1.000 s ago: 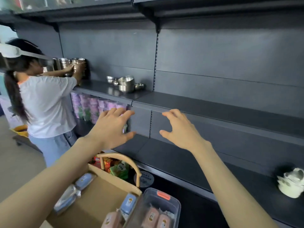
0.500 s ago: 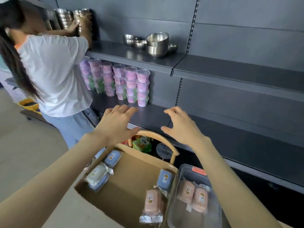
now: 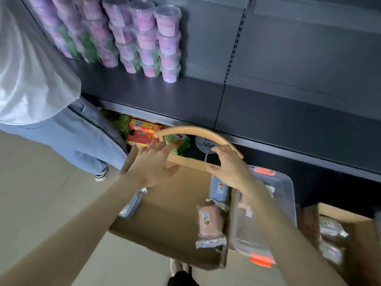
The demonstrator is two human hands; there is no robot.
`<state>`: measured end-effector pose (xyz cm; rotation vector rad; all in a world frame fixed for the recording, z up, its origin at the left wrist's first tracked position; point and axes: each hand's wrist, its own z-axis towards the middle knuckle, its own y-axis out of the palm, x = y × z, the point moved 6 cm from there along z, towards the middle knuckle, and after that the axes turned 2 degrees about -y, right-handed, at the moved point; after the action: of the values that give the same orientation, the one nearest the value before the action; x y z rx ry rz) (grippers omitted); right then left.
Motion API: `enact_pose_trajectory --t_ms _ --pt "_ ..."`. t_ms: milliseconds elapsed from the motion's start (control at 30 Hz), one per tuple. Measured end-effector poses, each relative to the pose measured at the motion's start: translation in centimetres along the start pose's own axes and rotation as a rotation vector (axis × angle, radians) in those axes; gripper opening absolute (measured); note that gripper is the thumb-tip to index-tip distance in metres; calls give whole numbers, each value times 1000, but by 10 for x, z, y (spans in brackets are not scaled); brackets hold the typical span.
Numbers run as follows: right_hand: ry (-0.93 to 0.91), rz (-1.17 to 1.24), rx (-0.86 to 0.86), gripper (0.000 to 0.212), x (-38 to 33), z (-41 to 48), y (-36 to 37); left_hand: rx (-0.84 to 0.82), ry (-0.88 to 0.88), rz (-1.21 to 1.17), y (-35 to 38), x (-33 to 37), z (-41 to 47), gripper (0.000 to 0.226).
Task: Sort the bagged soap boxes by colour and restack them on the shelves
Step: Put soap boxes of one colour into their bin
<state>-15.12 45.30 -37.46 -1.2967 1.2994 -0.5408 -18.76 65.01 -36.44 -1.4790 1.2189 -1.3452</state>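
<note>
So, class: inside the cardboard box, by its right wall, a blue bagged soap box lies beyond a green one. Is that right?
Not quite. The head view shows the nearer soap box is pink, not green. The blue soap box does lie beyond it, by the right wall of the cardboard box.

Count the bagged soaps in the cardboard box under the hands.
3. A pink soap by the right wall, a blue soap just beyond it, a bluish soap at the left wall, partly under the left forearm. Arms may hide more.
</note>
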Motion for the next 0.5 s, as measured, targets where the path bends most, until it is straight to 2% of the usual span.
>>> enact_pose_trajectory --t_ms 200,500 --pt "150 136 -111 53 35 43 75 -172 -152 -227 83 -39 39 60" --pt "495 464 -139 60 84 64 179 -244 -430 -510 196 -89 61 54"
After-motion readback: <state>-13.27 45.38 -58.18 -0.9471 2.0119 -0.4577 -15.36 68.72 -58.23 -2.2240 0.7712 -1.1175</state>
